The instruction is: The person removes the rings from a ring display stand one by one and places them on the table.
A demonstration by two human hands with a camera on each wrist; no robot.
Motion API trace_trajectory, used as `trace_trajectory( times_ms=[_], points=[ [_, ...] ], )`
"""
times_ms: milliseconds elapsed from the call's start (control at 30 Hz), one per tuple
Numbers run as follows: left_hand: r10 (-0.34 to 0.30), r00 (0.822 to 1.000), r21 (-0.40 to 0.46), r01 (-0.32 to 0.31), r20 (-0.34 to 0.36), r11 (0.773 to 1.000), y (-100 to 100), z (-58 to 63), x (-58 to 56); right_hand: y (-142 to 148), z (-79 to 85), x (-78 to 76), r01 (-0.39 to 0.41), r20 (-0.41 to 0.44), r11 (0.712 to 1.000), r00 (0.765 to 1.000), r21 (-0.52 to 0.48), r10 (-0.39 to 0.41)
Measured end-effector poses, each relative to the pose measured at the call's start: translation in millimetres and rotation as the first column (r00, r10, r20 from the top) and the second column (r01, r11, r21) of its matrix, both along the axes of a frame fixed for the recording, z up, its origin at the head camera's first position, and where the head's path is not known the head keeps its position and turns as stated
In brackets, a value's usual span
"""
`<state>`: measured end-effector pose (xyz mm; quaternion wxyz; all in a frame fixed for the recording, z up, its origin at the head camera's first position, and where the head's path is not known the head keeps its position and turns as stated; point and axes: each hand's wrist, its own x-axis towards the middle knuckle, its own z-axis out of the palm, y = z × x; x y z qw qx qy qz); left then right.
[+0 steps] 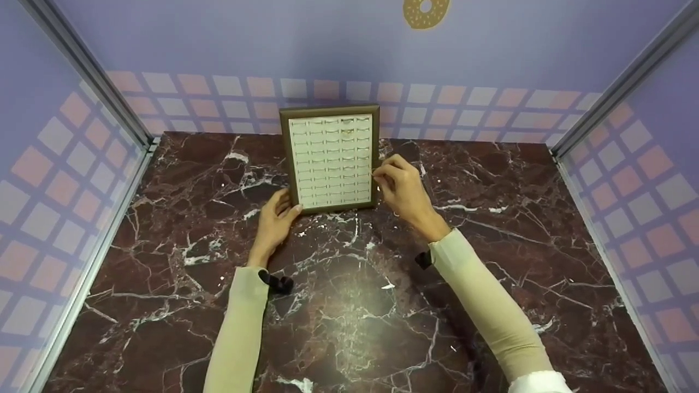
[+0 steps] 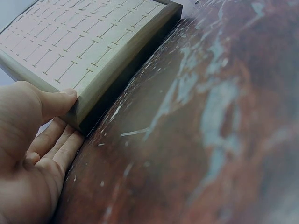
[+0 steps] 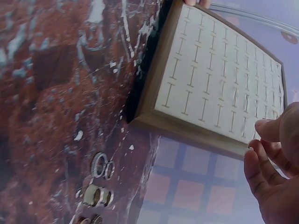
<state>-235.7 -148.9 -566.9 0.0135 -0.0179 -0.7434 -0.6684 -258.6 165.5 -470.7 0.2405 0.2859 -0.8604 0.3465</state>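
A ring display tray [image 1: 333, 164] with a brown wooden frame and a white slotted pad stands tilted up near the back wall. My left hand [image 1: 274, 221] grips its lower left corner, thumb [image 2: 63, 100] on the frame's front and the fingers at its side and underneath. At the tray's right edge my right hand [image 1: 403, 188] pinches a small thin ring [image 3: 252, 143], mostly hidden by the fingertips. A few rings sit in slots of the tray's right part, one of them gold [image 1: 348, 131]. Several loose silvery rings [image 3: 99, 164] lie on the table beside the tray.
The dark red marbled table [image 1: 349, 327] meets purple walls with pink and white squares [image 1: 450, 112] at the back and sides. Metal strips [image 1: 90, 270] edge it left and right. A black strap [image 1: 276, 282] is at the left wrist.
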Motion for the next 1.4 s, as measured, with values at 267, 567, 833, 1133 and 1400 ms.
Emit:
trace_trajectory(
  times_ms=[267, 567, 833, 1133, 1400],
  points=[
    [-0.004, 1.000, 0.009, 0.004, 0.002, 1.000, -0.5, 3.8, 1.4, 11.1, -10.5, 7.6, 0.010, 0.057, 1.000, 0.998, 0.025, -0.011],
    [0.002, 1.000, 0.011, -0.002, -0.001, 1.000, -0.7, -0.1, 2.4, 26.7, -27.1, 16.3, 0.020, 0.143, 0.998, 0.989, 0.054, -0.028],
    [0.015, 1.000, 0.021, -0.015, 0.001, 1.000, -1.5, -0.7, 2.8, 38.2, -38.9, 19.7, 0.030, 0.186, 0.996, 0.982, 0.079, -0.045],
    [-0.002, 1.000, 0.012, 0.002, -0.007, 1.000, -1.6, -1.2, 1.6, 47.2, -48.4, 23.7, 0.022, 0.172, 0.995, 0.984, 0.096, -0.038],
    [0.000, 1.000, 0.027, 0.001, -0.007, 1.000, 0.0, -1.0, -0.4, 57.5, -56.4, 28.5, 0.000, 0.206, 0.994, 0.978, 0.112, -0.023]
  ],
)
